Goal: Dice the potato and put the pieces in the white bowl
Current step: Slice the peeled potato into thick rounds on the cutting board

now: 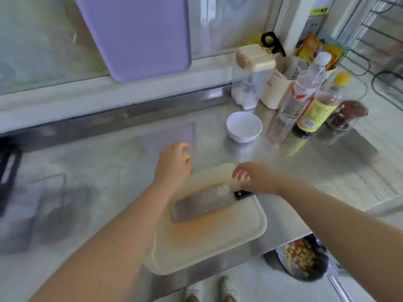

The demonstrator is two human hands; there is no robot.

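In the head view, the cream cutting board point(218, 238) lies at the near edge of the steel worktop point(109, 171), at about 6 o'clock from the frame's centre. The cleaver point(200, 204) is laid flat across the board's far half, blade toward 8 o'clock and black handle toward 2 o'clock, likely so that neither hand catches its edge. The left hand point(174, 165) reaches just past the board's far-left corner, at 11 o'clock from the cleaver. Its fingers curl round a small pale yellow thing, most likely the potato point(187, 156), apparently to bring it onto the board. The right hand point(253, 177) hovers over the cleaver's handle with fingers loosely curled and nothing in them, probably poised to take it up; whether the wrist touches the handle cannot be told. The white bowl point(244, 127) stands well apart at 1 o'clock from the board, looking empty and within reach for the pieces. Only a sliver of the potato shows past the fingers: smooth, pale yellow and seemingly peeled, its size and wholeness hidden. No cut pieces lie on the board, so dicing appears not yet begun.
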